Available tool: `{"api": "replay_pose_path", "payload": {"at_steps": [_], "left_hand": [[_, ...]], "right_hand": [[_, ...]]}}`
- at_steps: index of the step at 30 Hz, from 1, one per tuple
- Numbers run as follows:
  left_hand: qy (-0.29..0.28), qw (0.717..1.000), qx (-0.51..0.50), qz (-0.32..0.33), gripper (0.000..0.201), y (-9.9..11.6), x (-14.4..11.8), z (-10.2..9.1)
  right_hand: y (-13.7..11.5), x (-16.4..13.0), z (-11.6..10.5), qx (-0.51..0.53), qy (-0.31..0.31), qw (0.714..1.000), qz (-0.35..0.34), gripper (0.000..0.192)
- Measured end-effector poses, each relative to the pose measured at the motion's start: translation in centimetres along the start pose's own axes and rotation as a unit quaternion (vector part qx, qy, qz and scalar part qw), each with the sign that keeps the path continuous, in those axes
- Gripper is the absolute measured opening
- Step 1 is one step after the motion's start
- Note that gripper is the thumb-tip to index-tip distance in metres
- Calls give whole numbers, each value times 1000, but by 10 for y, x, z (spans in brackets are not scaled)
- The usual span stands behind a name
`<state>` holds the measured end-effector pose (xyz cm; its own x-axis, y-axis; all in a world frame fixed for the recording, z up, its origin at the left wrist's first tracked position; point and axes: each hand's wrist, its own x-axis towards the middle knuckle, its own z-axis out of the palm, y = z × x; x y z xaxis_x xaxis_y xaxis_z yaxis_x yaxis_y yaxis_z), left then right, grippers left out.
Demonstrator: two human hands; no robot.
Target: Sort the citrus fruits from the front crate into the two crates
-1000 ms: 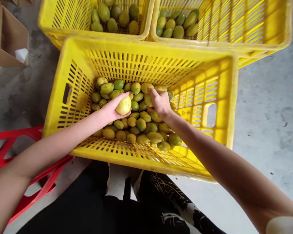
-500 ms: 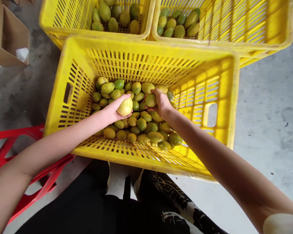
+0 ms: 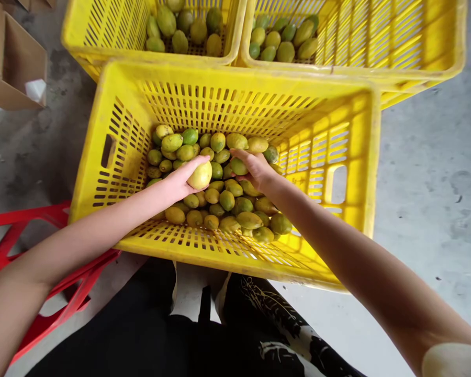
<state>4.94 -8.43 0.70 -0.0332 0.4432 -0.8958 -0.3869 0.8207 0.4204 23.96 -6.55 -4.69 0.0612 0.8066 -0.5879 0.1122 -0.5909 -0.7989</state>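
Note:
Low inside the yellow crate (image 3: 235, 78), my left hand (image 3: 181, 179) is closed around a pale yellow lemon (image 3: 200, 176), its thumb along the top. To its right, my right hand (image 3: 256, 168) curls around a greener lemon (image 3: 239, 166) just at the surface of the pile. Thumb and fingers hide part of that fruit. Under and around both hands lie many loose lemons (image 3: 227, 200), from green to yellow, bunched toward the crate's left and middle.
Two more yellow crates stand against the far side, the left one (image 3: 113, 26) and the right one (image 3: 377, 36), both with lemons inside. A cardboard box (image 3: 27, 94) sits at far left. A red plastic stool (image 3: 58, 314) is beside my left leg.
My right hand has lowered the greener lemon slightly, down and left, onto the pile. My left hand stays almost in place with its yellow lemon. The whole view has shifted a little.

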Motion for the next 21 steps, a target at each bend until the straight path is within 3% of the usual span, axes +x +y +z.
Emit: {"api": "replay_pose_path", "payload": {"at_steps": [5,11,18,21], "left_hand": [[21,1000,15,-4,15,2,-6,4],[11,1000,12,-20,16,1,-5,4],[21,1000,13,-17,15,3,-4,4],[-6,1000,-2,-26,20,4,-2,0]], "right_hand": [[-6,-4,5,14,19,1000,10,49],[-1,-1,4,26,1,999,-19,41],[0,0,5,56,-14,998,33,37],[-3,-4,6,85,-21,995,44,38]]}}
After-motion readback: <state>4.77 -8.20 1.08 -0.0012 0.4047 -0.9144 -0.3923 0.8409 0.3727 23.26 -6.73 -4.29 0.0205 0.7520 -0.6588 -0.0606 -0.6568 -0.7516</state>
